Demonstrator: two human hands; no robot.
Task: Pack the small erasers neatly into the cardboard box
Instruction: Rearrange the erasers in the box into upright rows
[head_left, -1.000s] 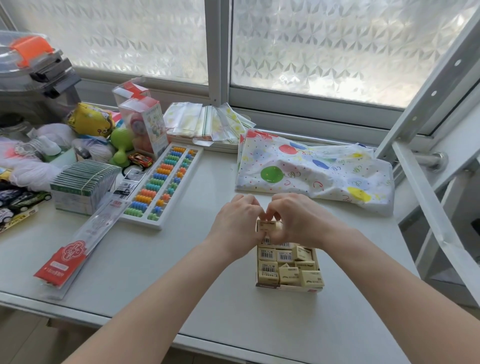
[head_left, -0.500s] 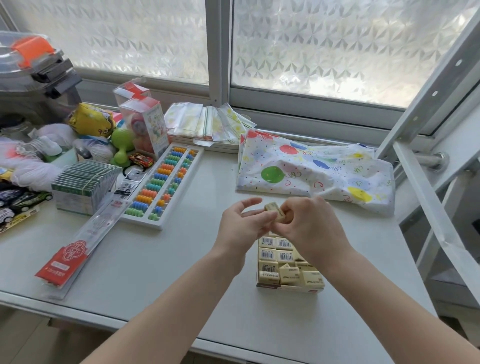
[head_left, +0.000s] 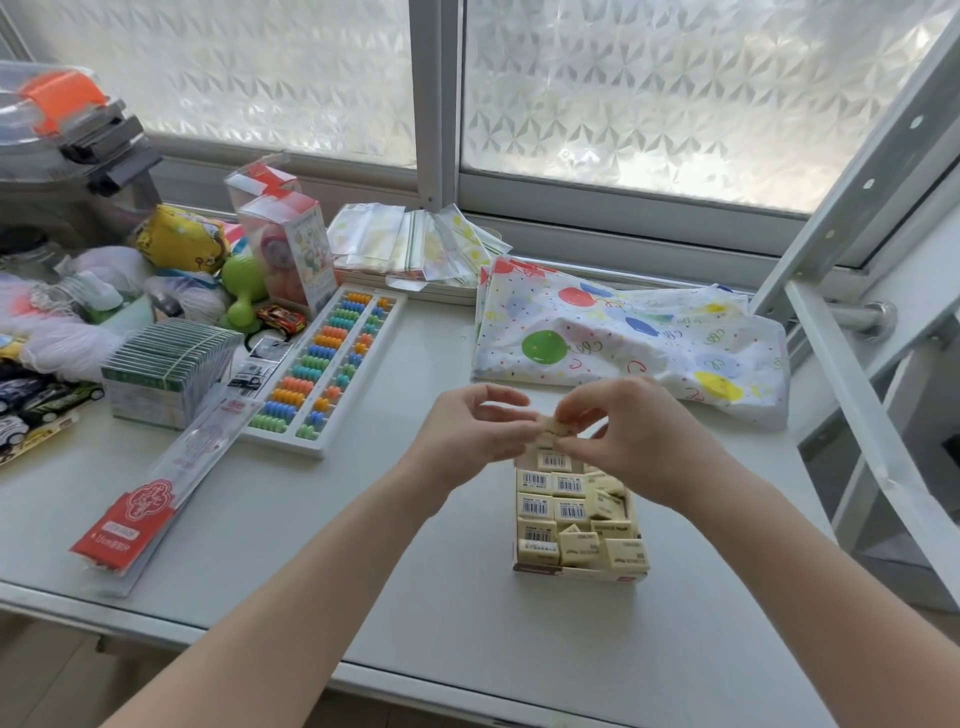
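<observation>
A small cardboard box (head_left: 582, 573) stands on the grey table, right of centre. It is filled with several cream erasers (head_left: 567, 506); the left rows lie flat with barcodes up, the right ones sit tilted. Above the box's far end I hold one cream eraser (head_left: 554, 429) in the air. My left hand (head_left: 475, 428) pinches its left side with fingertips. My right hand (head_left: 636, 434) pinches its right side with thumb and fingers. The far end of the box is hidden behind my hands.
A balloon-print plastic bag (head_left: 623, 343) lies behind the box. A colourful abacus (head_left: 324, 364), a red-labelled long packet (head_left: 156, 493), a stack of green card packs (head_left: 166, 371) and toys fill the left side. A white metal frame (head_left: 852, 312) rises on the right.
Both hands rose from the box's far end, lifting one eraser out. It is now held between both hands' fingertips, slightly above the box.
</observation>
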